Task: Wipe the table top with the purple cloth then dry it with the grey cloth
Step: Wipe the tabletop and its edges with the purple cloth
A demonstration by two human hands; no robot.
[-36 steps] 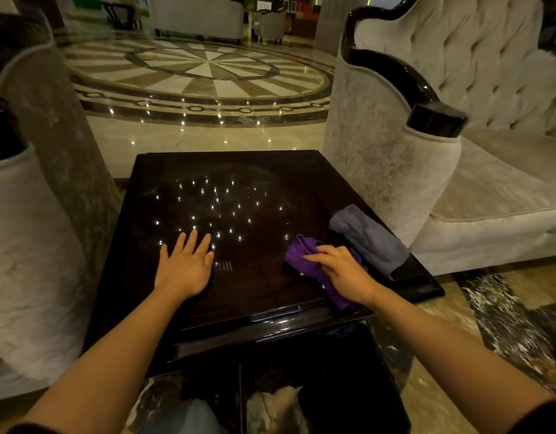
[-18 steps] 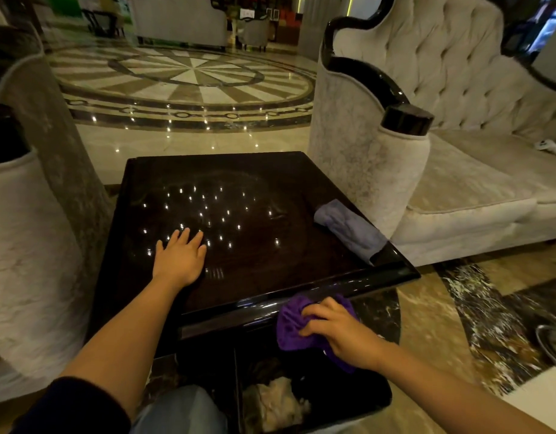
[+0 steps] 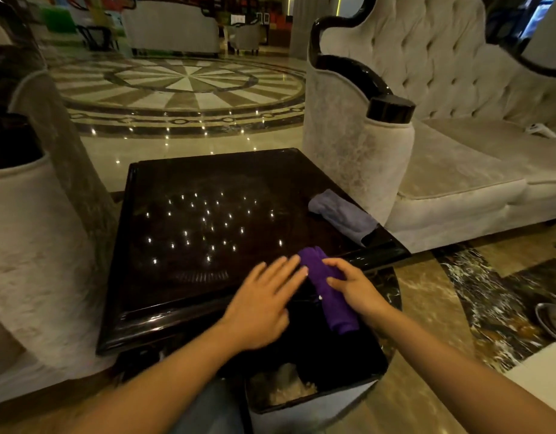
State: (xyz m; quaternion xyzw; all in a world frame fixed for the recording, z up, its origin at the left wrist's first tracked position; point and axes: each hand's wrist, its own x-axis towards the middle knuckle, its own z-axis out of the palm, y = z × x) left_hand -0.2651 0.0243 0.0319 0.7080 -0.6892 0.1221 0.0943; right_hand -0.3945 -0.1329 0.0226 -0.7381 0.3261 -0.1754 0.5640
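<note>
- The purple cloth [image 3: 328,292] is bunched into a roll at the table's [image 3: 164,311] near right corner, partly hanging past the edge over a dark bin [image 3: 317,399].
- It is gripped by the right hand [image 3: 355,289], fingers curled around it.
- The left hand [image 3: 264,302] is spread open, fingertips just beside the cloth.
- For an even wipe, the cloth is best flattened under a palm before being swept.
- The grey cloth [image 3: 342,216] lies apart, by the right edge.

R hand [image 3: 353,289] fingers curled, gripping; L hand [image 3: 264,303] flat, open.
</note>
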